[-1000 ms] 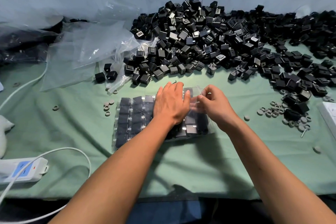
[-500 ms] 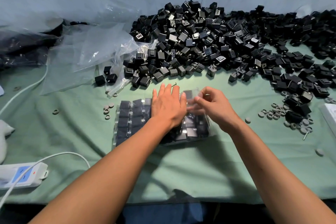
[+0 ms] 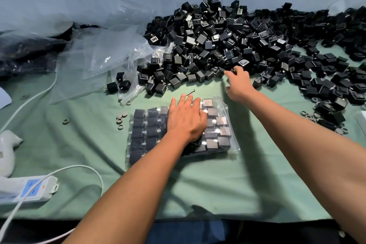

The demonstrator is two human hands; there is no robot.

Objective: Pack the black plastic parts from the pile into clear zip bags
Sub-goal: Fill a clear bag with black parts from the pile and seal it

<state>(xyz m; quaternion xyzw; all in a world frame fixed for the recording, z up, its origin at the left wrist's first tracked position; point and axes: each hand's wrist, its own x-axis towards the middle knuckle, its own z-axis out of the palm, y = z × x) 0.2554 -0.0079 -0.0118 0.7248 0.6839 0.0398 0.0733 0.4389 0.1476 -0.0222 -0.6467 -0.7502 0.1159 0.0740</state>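
Left hand (image 3: pixel 186 120) first: we are pressing it flat, fingers straight and slightly spread, on the clear zip bag (image 3: pixel 227 144), which is lying on the green cloth (image 3: pixel 217 180) with rows of black parts inside. To the left of this hand we are noting loose empty bags (image 3: pixel 95 61), a few grey washers (image 3: pixel 120 119), and nearer us a white power strip (image 3: pixel 25 188) with its cable. Just beyond its fingertips a single screw (image 3: pixel 190 91) is lying. The bag's mouth is facing right, toward the other hand, and appears unsealed, though we cannot confirm this.

Right hand (image 3: pixel 238 83): we are reaching it away from the bag to the near edge of the pile of black parts (image 3: pixel 227 45). Its fingers are curling at something small, but the frame is blurring there, so we cannot tell whether it is gripping a part.

Key relation: the pile is lying straight ahead of the right hand, touching or nearly so, and well beyond the left. The right hand is the nearer one for picking; any part it takes is going to travel back and leftward to the bag mouth.
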